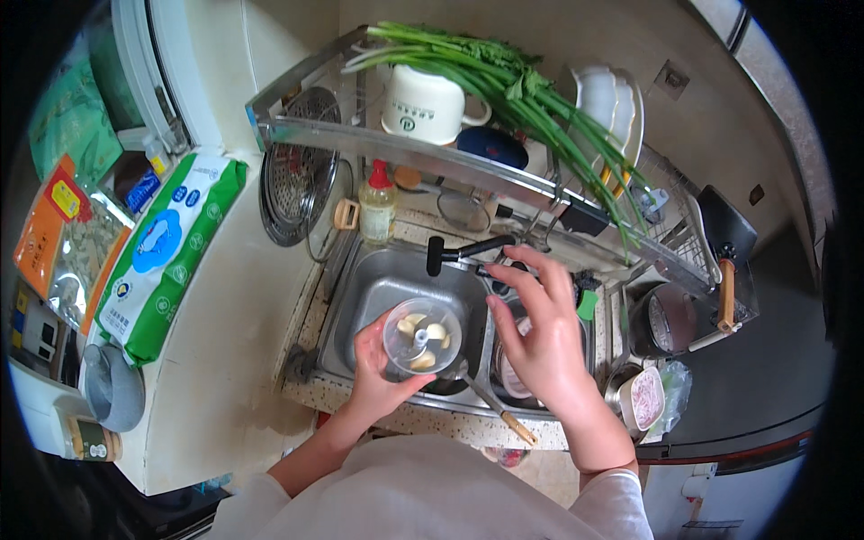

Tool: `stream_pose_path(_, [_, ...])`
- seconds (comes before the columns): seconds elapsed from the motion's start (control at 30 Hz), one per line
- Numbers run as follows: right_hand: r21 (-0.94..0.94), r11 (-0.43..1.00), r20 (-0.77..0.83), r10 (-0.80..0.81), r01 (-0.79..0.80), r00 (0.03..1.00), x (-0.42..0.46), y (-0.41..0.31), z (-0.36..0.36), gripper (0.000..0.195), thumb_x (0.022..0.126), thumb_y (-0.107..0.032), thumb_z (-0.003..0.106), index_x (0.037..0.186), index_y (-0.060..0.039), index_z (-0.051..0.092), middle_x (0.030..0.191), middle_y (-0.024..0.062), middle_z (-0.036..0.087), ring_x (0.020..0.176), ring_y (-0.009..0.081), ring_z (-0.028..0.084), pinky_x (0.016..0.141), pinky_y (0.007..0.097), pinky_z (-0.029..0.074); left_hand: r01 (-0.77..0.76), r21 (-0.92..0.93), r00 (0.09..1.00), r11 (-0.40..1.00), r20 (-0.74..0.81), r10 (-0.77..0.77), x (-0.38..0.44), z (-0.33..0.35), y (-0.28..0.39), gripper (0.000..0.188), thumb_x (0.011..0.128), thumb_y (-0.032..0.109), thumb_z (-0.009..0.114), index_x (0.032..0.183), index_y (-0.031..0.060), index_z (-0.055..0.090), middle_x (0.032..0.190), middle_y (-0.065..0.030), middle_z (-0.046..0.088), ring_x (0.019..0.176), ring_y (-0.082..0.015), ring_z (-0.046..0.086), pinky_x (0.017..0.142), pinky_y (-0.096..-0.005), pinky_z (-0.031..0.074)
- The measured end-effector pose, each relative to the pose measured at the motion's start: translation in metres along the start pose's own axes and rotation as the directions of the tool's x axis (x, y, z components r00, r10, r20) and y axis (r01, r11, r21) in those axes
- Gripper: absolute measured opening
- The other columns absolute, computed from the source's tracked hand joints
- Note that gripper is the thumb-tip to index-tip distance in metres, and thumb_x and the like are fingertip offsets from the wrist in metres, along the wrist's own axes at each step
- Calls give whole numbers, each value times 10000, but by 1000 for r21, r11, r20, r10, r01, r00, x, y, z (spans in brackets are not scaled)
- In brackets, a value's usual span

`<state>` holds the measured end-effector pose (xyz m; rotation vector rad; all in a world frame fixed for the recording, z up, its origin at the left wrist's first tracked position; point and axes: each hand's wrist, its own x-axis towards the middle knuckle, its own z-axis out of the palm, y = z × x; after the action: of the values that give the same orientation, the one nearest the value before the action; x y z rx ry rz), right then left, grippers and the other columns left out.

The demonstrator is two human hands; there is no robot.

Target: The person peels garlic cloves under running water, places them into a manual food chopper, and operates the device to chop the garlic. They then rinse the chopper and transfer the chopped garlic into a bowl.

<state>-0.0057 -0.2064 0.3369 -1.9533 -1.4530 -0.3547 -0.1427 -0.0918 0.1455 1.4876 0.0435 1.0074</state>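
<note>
My left hand (378,371) holds a clear plastic chopper bowl (435,315) over the near edge of the left sink basin (371,277). Several peeled garlic cloves (423,360) lie in the bowl around its central post. My right hand (543,320) is raised over the right basin, fingers spread and slightly bent, with nothing seen between them. Just beyond its fingertips is the black faucet (437,256). A strainer or ladle with a wooden handle (518,428) lies across the sink's front rim, its head partly hidden beside the bowl.
Behind the sink stand a red-capped bottle (376,209) and a metal rack (405,140) bearing green onions (520,101), a white mug (425,104) and plates. A wipes package (172,256) and stone mortar (115,388) sit left. A container of shredded food (642,399) stands right.
</note>
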Motion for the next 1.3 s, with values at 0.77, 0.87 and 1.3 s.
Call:
stream_pose_path(0.77, [-465, 786, 630, -30, 408, 776, 184, 39, -32, 150, 685, -167, 739, 828, -122, 745, 764, 75, 689, 815, 264, 665, 677, 403, 517, -19, -12, 1000, 1000, 9, 19, -11, -29, 6, 947, 664, -22, 808, 1363, 146, 191, 1430, -216, 298, 1310, -317, 377, 1064, -440, 351])
stream_pose_path(0.87, [-492, 760, 610, -46, 424, 791, 180, 45, -30, 148, 711, -174, 723, 844, -111, 740, 770, 92, 686, 794, 278, 659, 689, 401, 514, -25, -13, 1000, 1000, -1, 25, -12, -31, 5, 947, 658, -25, 811, 1365, 136, 200, 1425, -215, 309, 1307, -317, 381, 1063, -441, 351])
stream_pose_path(1.3, [769, 511, 408, 71, -384, 910, 97, 34, -87, 197, 909, -204, 645, 952, -19, 594, 513, -67, 425, 378, 11, 338, 347, 173, 228, 1, -49, 1000, 999, -7, -1, -12, -38, 8, 943, 667, 2, 818, 1369, 134, 203, 1404, -220, 336, 1293, -316, 394, 1058, -446, 359])
